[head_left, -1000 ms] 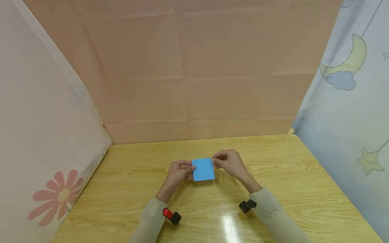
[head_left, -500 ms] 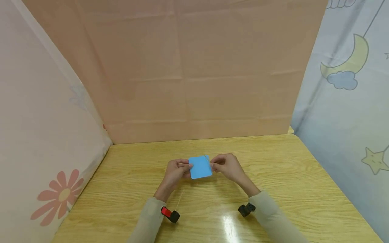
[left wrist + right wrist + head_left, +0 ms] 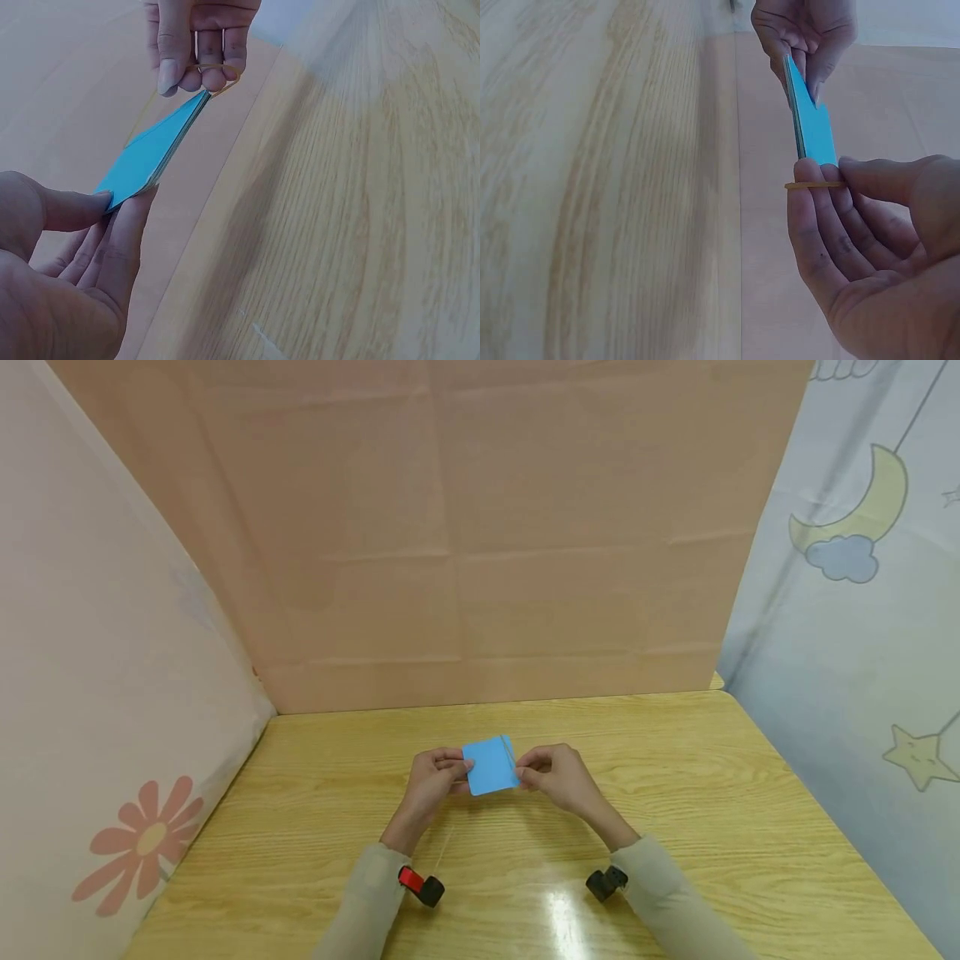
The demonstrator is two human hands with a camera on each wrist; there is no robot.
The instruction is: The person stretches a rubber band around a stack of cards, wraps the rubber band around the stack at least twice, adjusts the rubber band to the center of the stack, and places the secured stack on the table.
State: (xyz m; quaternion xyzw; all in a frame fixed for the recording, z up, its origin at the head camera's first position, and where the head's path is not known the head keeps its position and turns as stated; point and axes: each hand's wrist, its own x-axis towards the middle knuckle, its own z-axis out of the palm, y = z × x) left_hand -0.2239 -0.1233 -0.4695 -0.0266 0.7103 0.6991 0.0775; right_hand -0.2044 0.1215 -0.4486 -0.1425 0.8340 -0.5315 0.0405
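A square blue stack of cards (image 3: 489, 767), its layered edge visible in both wrist views, is held above the table. My left hand (image 3: 431, 787) pinches the stack's left side between thumb and fingers. A thin tan rubber band (image 3: 508, 750) crosses the blue face near the right edge. At the opposite side, my right hand (image 3: 561, 778) holds that band with curled fingers. In the right wrist view the band (image 3: 815, 184) runs across the fingertips to the thumb. The left wrist view has it stretched from the stack (image 3: 150, 157) to the right fingers.
Beneath the hands is a wood-grain table (image 3: 345, 827). A pinkish-brown sheet (image 3: 450, 568) stands along its back edge. Printed cloth walls (image 3: 840, 635) flank both sides. Each wrist wears a small black camera (image 3: 431, 891).
Both hands have drifted slightly left with the stack, which has moved up and tilted a little. The rubber band now shows more clearly as a line across its right side.
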